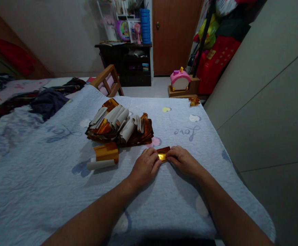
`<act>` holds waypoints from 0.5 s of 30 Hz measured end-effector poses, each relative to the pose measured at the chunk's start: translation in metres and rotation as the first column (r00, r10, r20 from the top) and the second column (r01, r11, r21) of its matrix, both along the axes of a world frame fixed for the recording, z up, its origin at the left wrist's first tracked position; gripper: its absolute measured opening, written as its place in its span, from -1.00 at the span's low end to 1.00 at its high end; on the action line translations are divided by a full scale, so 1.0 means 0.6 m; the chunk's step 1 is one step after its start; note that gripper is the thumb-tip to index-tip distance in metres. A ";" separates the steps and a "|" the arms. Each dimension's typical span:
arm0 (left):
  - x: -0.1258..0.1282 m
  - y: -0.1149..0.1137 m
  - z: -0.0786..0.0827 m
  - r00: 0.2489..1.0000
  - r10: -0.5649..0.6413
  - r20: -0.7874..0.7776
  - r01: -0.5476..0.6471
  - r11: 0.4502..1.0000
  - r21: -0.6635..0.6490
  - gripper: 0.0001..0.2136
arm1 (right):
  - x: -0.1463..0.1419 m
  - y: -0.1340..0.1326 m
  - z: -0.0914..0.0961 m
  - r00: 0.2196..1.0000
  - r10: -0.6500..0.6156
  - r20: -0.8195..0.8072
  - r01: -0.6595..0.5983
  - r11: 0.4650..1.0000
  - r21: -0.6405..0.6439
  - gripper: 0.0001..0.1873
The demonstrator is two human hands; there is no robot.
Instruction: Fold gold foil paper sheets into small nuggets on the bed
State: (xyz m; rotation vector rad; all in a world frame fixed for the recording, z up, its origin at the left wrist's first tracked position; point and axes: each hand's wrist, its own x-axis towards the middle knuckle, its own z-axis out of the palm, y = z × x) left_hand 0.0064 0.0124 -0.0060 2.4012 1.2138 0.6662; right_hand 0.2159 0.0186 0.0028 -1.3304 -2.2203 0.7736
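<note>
A small sheet of shiny gold foil paper (162, 156) lies between my hands on the pale blue bedspread (149, 201). My left hand (146, 164) pinches its left end, fingers closed. Its right end is gripped by the closed fingers of my right hand (183, 160). Part of the sheet is hidden under my fingertips. To the left rests a partly curled gold sheet (106, 152) with a whitish rolled edge. Behind it sits a heap of gold and white paper sheets (120, 124), many of them curled.
Folded gold pieces (194, 101) lie at the bed's far right corner. Dark clothes (50, 102) are spread at the left. Beyond the bed stand a wooden chair (110, 82), a dark cabinet (136, 65) and a pink toy (181, 79). A pale wardrobe (271, 102) borders the right side.
</note>
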 end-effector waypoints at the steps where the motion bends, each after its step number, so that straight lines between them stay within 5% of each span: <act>1: 0.000 0.000 -0.001 1.000 0.015 -0.021 -0.015 1.000 0.005 -0.88 | -0.001 -0.001 0.000 1.000 -0.011 0.002 0.011 1.000 -0.002 -0.83; 15: -0.008 0.009 -0.006 0.995 0.031 -0.090 -0.035 0.999 -0.042 -0.86 | 0.002 -0.007 0.001 0.995 -0.013 0.102 0.011 1.000 0.020 -0.79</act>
